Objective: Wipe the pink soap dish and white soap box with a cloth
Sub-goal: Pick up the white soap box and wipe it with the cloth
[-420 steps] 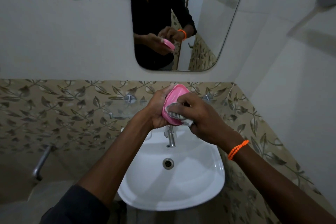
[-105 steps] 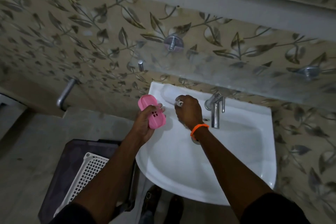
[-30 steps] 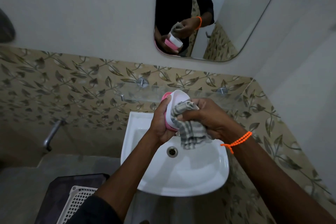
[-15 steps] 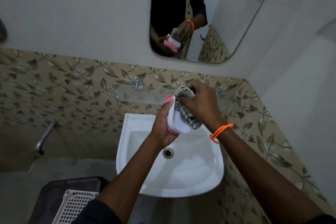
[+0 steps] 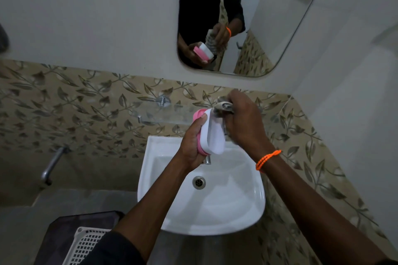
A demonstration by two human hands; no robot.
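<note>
My left hand (image 5: 190, 146) grips the pink soap dish (image 5: 197, 114) and the white soap box (image 5: 213, 137) stacked together, held on edge above the sink. The pink dish lies behind the white box, so only its rim shows. My right hand (image 5: 245, 122) holds a grey checked cloth (image 5: 223, 106) bunched against the upper right side of the white box. Most of the cloth is hidden by my right hand. An orange bead bracelet (image 5: 268, 159) sits on my right wrist.
A white wash basin (image 5: 237, 206) with a drain (image 5: 198, 182) lies below my hands. A glass shelf (image 5: 163, 115) runs along the leaf-patterned tiles. A mirror (image 5: 269, 17) hangs above. A white perforated basket (image 5: 86, 245) on a dark stool stands lower left, and a metal tap (image 5: 50, 166) on the left wall.
My right hand with the cloth has slid up along the white box to its top edge. The left hand keeps the stacked dish and box in about the same place.
</note>
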